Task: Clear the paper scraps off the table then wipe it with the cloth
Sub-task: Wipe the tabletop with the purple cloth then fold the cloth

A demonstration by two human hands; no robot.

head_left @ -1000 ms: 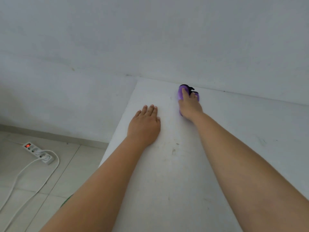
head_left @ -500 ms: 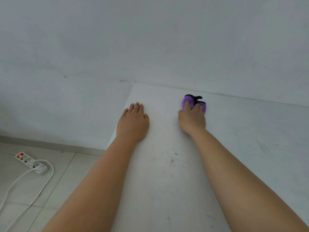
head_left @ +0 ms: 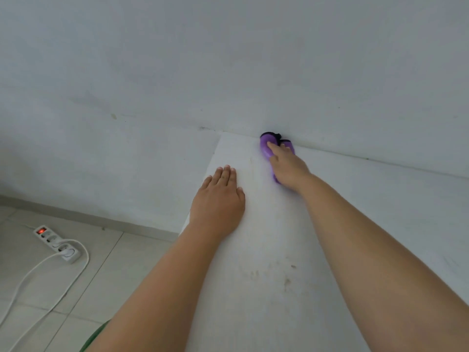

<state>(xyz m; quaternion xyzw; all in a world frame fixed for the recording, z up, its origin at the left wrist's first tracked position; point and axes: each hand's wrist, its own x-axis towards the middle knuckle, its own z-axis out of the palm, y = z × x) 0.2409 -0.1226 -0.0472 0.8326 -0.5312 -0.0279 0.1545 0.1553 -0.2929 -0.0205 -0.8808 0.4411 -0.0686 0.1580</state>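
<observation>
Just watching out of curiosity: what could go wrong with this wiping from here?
The purple cloth under the right hand is bunched against the wall, so it may skip the table's far strip. Brownish marks nearer the person could be missed. The left hand rests close to the table's edge and might slip off.

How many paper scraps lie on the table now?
0 seen on the table. The purple cloth lies at the far edge; some may hide under it or the arms.
</observation>
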